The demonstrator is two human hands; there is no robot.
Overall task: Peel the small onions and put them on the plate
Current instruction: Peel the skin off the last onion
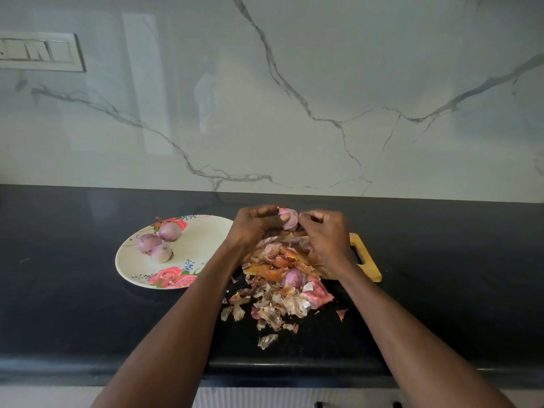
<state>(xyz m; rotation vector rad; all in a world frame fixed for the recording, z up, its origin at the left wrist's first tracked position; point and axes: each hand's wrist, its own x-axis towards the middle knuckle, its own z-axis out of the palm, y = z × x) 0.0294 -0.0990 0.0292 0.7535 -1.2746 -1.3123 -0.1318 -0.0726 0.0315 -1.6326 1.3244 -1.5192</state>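
My left hand [255,223] grips a small pinkish onion [289,218] held above the counter, and my right hand [322,231] pinches its skin from the right side. A cream plate with rose prints [203,240] lies to the left, with three peeled onions [157,242] on its far left part. Another small onion [293,276] lies among the peels below my hands.
A heap of dry onion peels [276,295] covers a wooden cutting board [366,262] and spills toward the black counter's front edge [265,368]. A marble-look wall rises behind, with a switch panel [39,51] at the upper left.
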